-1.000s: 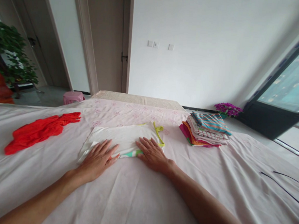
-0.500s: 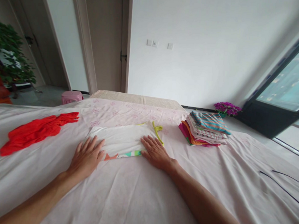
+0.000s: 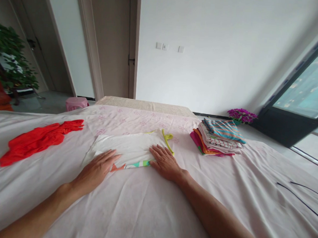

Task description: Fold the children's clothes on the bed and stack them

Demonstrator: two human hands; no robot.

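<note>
A white garment (image 3: pixel 130 146) with yellow-green trim lies folded flat on the bed sheet (image 3: pixel 130 211). Printed orange and green patches show along its near edge. On its left end rests my left hand (image 3: pixel 99 167), palm down, fingers stretched out towards the right. My right hand (image 3: pixel 165 162) lies flat with spread fingers on the right end, beside the yellow trim. Neither hand grips the cloth. To the left is a crumpled red garment (image 3: pixel 40 138), apart from both hands. A stack of folded clothes (image 3: pixel 219 137), a striped one on top, stands to the right.
Dark cords (image 3: pixel 301 201) lie across the sheet at the right. Beyond the bed are a pink stool (image 3: pixel 77 103), purple flowers (image 3: pixel 242 115) by the wall, a leafy plant (image 3: pixel 9 57) at the left and a closed door (image 3: pixel 110 39).
My left hand has turned and slid slightly right onto the garment's left end, its fingers now closer together. The right hand has stayed in place.
</note>
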